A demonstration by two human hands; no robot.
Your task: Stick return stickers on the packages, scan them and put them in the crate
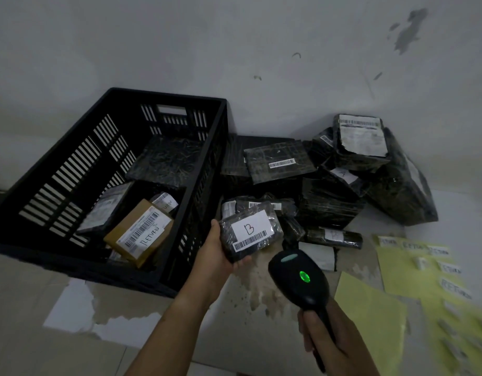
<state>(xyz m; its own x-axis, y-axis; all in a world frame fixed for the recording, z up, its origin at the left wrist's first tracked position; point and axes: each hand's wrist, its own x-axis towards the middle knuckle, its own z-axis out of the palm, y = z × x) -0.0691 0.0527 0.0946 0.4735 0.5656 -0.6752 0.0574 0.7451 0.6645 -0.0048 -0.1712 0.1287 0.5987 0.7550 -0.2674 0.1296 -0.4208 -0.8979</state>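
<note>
The left hand (216, 256) grips the package (250, 230), a black-wrapped parcel held above the floor, just to the right of the crate (71, 263) and in front of the pile of black parcels (329, 196). The thumb lies against the package's left end; the fingers curl beneath it, with fingertips showing at its lower edge. The package's long axis runs from lower left to upper right in the view. Its labelled face points up toward the camera, showing a white label marked "B" with a barcode strip below it, parallel to the long axis. The right hand (326, 340) has its fingers wrapped around the handle of the scanner (299, 278). The scanner's head points up and left toward the package, near it but not touching; a green indicator is lit on its top. The crate holds several parcels, including a brown box (139, 232) marked "RETURN". Yellow sticker sheets (413, 270) lie on the floor at right.
</note>
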